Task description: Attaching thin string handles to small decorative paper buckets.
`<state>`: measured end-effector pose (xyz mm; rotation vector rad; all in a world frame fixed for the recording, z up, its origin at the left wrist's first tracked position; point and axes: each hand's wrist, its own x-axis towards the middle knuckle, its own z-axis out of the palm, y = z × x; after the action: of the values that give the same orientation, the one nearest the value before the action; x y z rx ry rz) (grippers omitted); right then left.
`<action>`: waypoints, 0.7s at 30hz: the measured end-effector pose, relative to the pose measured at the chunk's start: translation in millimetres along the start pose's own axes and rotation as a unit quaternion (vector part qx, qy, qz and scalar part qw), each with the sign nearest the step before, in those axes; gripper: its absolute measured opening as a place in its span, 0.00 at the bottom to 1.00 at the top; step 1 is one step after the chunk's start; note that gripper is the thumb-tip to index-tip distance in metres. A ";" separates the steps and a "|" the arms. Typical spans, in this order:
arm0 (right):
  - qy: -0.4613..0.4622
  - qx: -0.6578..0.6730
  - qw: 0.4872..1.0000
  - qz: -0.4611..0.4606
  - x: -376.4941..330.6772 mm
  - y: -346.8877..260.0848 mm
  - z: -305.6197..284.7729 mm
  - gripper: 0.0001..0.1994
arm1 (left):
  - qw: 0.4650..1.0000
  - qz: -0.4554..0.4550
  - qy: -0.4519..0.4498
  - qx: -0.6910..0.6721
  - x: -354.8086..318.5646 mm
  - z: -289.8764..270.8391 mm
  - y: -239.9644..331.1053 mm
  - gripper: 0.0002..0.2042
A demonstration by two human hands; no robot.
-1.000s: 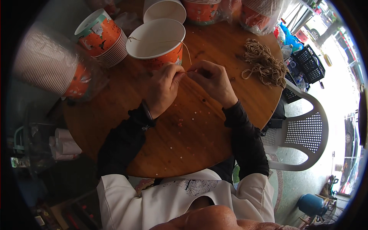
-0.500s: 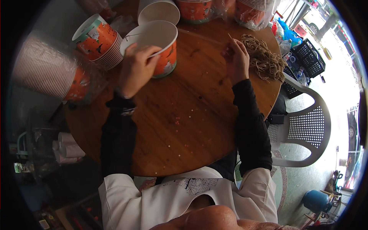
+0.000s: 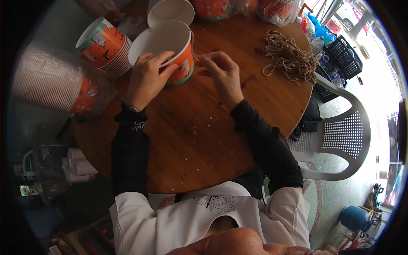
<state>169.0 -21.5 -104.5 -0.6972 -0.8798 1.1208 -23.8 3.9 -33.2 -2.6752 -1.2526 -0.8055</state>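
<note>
A large orange paper bucket with a white inside and green base band stands on the table. My left hand is closed on its near rim, thumb outside along the wall and fingers over the edge. A thin tan cord comes over the right side of the rim and hangs outside it. Beside the bucket's right wall, my right hand pinches the cord between thumb and forefinger. Whether the cord is fixed inside the bucket I cannot tell. A loose heap of the same cord lies at the table's right edge.
Another white-lined bucket lies tipped behind. To the left are a nested stack of orange buckets and a plastic-wrapped stack. More wrapped buckets stand at the far edge of the round wooden table. A plastic chair stands right.
My right hand has moved left from beside the cord heap to the bucket's right side. The cord now drapes outside the rim. My left hand stays at the rim, its thumb lower on the wall.
</note>
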 end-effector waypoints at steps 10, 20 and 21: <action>0.001 -0.027 0.999 0.036 -11.3 4.4 10.9 0.08 | 0.997 0.023 -0.015 -0.065 -0.5 -4.8 10.2 0.15; 0.001 -0.022 0.999 0.033 -11.2 3.9 14.3 0.07 | 0.996 0.040 -0.022 -0.073 1.1 -6.3 14.8 0.16; 0.001 -0.019 0.999 0.039 -11.6 3.0 14.0 0.07 | 0.996 0.040 -0.022 -0.074 0.8 -6.6 13.8 0.16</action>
<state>153.4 -31.0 -102.9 -0.7680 -0.8803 1.1748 -16.0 -6.6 -25.1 -2.8535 -1.1283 -0.8640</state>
